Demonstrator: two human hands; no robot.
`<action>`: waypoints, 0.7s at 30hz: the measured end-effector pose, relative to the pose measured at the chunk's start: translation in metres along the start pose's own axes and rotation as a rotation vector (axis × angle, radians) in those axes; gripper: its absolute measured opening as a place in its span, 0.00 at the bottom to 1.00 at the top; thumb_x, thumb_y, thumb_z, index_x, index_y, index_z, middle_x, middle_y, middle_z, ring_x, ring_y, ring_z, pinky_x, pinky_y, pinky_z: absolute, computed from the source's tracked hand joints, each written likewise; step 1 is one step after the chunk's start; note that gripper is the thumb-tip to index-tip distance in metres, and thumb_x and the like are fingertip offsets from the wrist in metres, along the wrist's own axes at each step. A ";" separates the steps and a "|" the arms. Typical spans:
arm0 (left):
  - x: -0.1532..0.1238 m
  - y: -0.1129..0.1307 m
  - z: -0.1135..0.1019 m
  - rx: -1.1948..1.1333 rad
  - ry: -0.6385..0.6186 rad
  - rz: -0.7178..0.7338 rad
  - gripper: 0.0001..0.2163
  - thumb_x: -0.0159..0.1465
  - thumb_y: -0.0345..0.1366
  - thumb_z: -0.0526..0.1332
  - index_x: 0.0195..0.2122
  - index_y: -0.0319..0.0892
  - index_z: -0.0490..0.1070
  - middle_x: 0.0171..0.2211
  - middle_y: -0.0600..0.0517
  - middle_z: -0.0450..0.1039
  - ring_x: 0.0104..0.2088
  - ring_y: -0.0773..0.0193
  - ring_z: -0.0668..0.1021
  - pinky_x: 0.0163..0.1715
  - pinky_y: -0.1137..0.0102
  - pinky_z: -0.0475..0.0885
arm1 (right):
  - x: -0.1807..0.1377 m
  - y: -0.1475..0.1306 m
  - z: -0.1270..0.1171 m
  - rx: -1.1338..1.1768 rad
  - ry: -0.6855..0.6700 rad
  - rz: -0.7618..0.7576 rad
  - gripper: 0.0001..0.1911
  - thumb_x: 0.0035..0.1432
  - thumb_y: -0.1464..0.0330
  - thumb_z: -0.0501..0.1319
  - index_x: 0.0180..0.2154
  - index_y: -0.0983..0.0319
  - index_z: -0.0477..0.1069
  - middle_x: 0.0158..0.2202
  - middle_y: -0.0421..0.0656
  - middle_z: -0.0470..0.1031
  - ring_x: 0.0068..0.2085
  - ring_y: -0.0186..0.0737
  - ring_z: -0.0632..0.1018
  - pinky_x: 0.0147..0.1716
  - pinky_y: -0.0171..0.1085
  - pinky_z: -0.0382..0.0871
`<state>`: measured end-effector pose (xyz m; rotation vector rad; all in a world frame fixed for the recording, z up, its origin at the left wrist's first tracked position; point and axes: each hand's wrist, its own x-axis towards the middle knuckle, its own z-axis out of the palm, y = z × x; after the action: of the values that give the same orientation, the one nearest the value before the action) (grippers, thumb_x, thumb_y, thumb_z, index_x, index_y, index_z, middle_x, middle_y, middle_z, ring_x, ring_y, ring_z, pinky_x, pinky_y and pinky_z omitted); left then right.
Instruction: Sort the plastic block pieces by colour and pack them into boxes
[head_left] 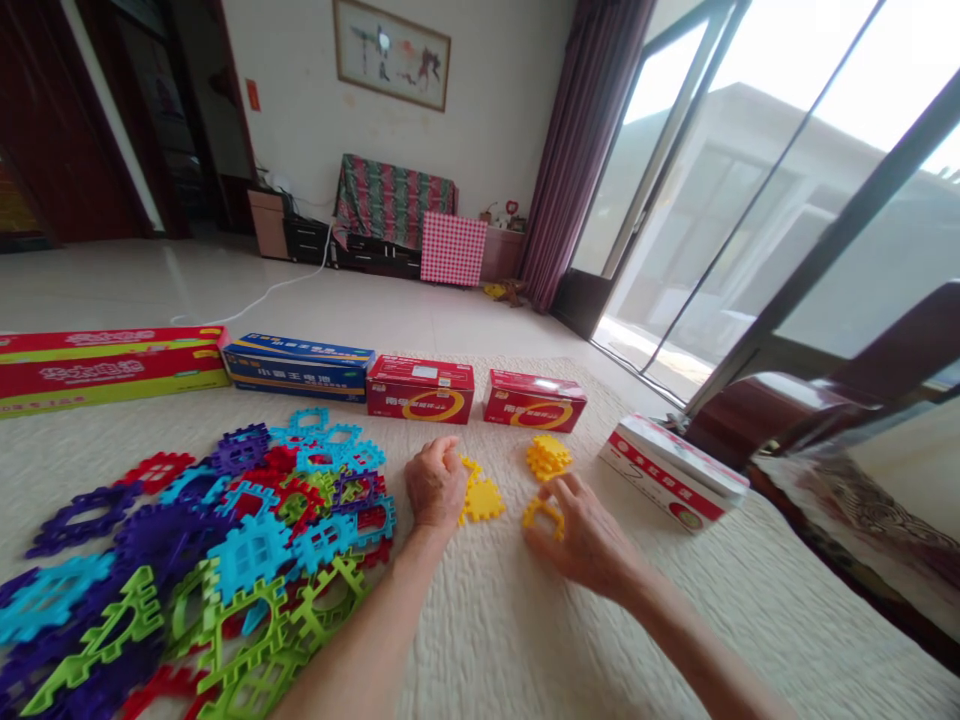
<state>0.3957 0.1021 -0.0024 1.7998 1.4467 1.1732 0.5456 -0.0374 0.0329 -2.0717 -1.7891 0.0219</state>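
My left hand (435, 483) rests on the cream quilted cover (525, 620), fingers curled shut against a flat yellow interlocking piece (484, 497). My right hand (581, 535) pinches a yellow ring-shaped piece (541, 512) between thumb and fingers, low over the cover. A small stack of yellow pieces (548, 456) lies just beyond the right hand. To the left spreads a big heap of toothed plastic pieces (225, 540) in purple, blue, green and red.
A row of boxes lines the far edge: a long red-yellow one (105, 368), a blue one (298, 366), two red ones (420, 388) (534, 400). A white-red box (671, 472) lies at right. A dark wooden chair arm (825, 390) stands beyond it.
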 end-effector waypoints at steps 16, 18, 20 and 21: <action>0.001 -0.004 0.002 0.021 -0.015 0.015 0.13 0.60 0.30 0.54 0.40 0.41 0.77 0.42 0.47 0.79 0.44 0.57 0.78 0.46 0.66 0.70 | 0.047 0.058 -0.045 0.047 -0.014 0.299 0.14 0.52 0.62 0.61 0.40 0.62 0.73 0.40 0.48 0.77 0.41 0.45 0.77 0.39 0.39 0.68; 0.001 -0.005 0.003 0.020 -0.013 0.015 0.13 0.60 0.30 0.54 0.40 0.41 0.77 0.42 0.47 0.79 0.44 0.57 0.78 0.46 0.66 0.70 | 0.071 0.064 -0.035 0.050 0.002 0.372 0.17 0.51 0.60 0.62 0.40 0.64 0.73 0.37 0.49 0.78 0.38 0.46 0.77 0.34 0.38 0.68; 0.001 -0.005 0.004 0.019 -0.012 0.021 0.13 0.60 0.31 0.54 0.40 0.41 0.77 0.42 0.47 0.79 0.44 0.57 0.78 0.46 0.66 0.70 | 0.089 0.065 -0.022 0.055 0.001 0.388 0.18 0.48 0.58 0.64 0.38 0.63 0.74 0.34 0.48 0.78 0.36 0.46 0.78 0.31 0.37 0.68; 0.001 -0.005 0.004 0.019 -0.013 0.026 0.13 0.60 0.31 0.54 0.40 0.41 0.77 0.42 0.47 0.79 0.44 0.57 0.78 0.46 0.66 0.70 | 0.095 0.065 -0.017 0.061 -0.001 0.387 0.17 0.47 0.58 0.65 0.36 0.62 0.75 0.33 0.47 0.78 0.35 0.46 0.78 0.30 0.37 0.67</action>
<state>0.3967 0.1050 -0.0081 1.8408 1.4365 1.1624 0.6291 0.0416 0.0514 -2.3384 -1.3442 0.1833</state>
